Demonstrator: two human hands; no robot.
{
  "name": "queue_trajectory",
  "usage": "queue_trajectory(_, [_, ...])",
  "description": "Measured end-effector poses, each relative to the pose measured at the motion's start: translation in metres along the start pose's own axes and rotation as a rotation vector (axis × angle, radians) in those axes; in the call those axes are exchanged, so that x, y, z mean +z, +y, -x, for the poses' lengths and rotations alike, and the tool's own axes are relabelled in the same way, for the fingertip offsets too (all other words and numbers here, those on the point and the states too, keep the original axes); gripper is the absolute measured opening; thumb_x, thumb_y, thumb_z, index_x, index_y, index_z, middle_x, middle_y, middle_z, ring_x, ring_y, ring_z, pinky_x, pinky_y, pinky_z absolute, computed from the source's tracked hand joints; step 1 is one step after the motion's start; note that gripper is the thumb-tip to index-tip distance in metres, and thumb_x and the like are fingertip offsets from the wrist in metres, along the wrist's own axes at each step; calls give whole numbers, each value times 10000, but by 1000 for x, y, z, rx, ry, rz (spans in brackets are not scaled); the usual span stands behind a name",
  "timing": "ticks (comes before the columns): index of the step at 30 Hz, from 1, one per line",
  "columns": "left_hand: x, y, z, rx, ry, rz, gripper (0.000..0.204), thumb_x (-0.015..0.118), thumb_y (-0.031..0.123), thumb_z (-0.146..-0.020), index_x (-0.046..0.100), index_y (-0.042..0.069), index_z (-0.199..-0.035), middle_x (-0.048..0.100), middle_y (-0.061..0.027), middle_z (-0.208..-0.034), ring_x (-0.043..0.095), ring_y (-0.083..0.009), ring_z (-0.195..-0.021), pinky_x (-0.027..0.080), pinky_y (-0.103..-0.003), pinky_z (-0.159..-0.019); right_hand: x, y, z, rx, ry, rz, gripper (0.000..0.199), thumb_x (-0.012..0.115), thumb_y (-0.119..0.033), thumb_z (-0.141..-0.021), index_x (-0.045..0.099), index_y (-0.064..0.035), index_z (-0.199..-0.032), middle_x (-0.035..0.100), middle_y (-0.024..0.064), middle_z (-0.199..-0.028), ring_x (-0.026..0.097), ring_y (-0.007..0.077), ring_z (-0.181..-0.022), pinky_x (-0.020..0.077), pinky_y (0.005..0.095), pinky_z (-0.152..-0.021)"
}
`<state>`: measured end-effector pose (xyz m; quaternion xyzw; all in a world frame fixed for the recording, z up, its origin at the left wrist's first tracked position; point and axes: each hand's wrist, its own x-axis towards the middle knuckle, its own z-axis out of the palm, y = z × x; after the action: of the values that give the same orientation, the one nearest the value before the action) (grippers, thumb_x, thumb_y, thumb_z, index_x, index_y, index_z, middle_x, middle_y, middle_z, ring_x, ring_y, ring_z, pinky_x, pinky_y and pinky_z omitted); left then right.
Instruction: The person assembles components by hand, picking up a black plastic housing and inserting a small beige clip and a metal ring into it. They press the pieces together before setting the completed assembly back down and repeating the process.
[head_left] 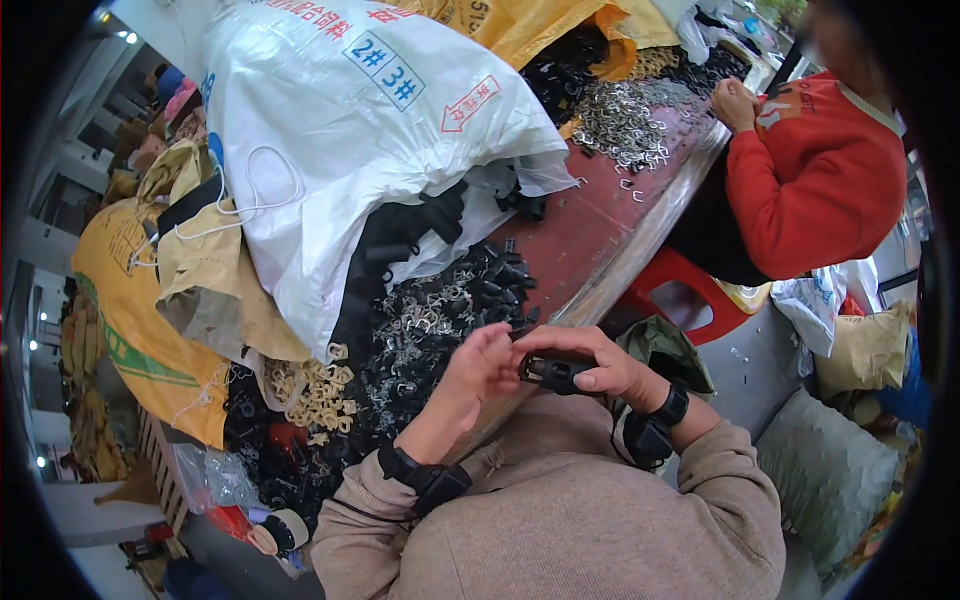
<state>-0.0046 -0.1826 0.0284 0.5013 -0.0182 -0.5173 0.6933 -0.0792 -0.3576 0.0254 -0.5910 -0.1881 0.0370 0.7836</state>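
My right hand (605, 362) is closed around a black plastic buckle (550, 372) with openings in its surface. The thumb presses on its near side while the fingers curl over the top. Just left of the buckle is my left hand (478, 374), fingers curled in and slightly blurred. Whatever they pinch, if anything, is hidden. Beyond both hands, a heap of small black plastic parts (490, 275) lies on the reddish table (580, 225). Silver metal loops (425, 318) are mixed into the pile by my left hand.
A large white sack (400, 140) spills black parts at the back left. Tan pieces (318, 393) lie beside a yellow sack (150, 290). More metal loops (625, 125) sit at the far end. A person in a red top (815, 180) works on the right, near a red stool (690, 290).
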Motion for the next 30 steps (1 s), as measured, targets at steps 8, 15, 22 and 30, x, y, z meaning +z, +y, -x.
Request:
queue_trajectory(8, [39, 6, -24, 225, 53, 5, 437, 357, 418, -838, 387, 55, -1078, 531, -108, -901, 529, -158, -776, 421, -276, -718, 16, -8, 11, 17, 9, 5, 565, 525, -433, -676, 485, 22, -1008, 528, 94, -936, 475, 179, -904, 343, 287, -821])
queue_trajectory(15, [64, -1, -23, 219, -77, -12, 462, 336, 444, -836, 381, 58, -1087, 527, -109, -895, 509, -153, -817, 408, -277, -735, 22, -10, 22, 22, 110, -25, 485, 529, -414, -682, 503, 9, -920, 519, 58, -871, 483, 143, -815, 368, 249, -747])
queue_trajectory(22, [74, -6, -28, 272, -95, -42, 482, 352, 445, -829, 361, 57, -1115, 518, -91, -910, 482, -145, -858, 397, -262, -750, 18, -23, 35, 76, 185, 10, 444, 540, -391, -686, 506, 2, -889, 510, 40, -830, 478, 121, -775, 378, 234, -692])
queue_trajectory(30, [29, -4, -12, 384, -111, -481, 306, 492, 133, -801, 424, 26, -1079, 510, -71, -985, 478, -136, -920, 388, -246, -785, -38, -17, 108, 386, 294, 284, 408, 583, -340, -678, 536, 6, -890, 560, 74, -826, 525, 145, -778, 415, 256, -687])
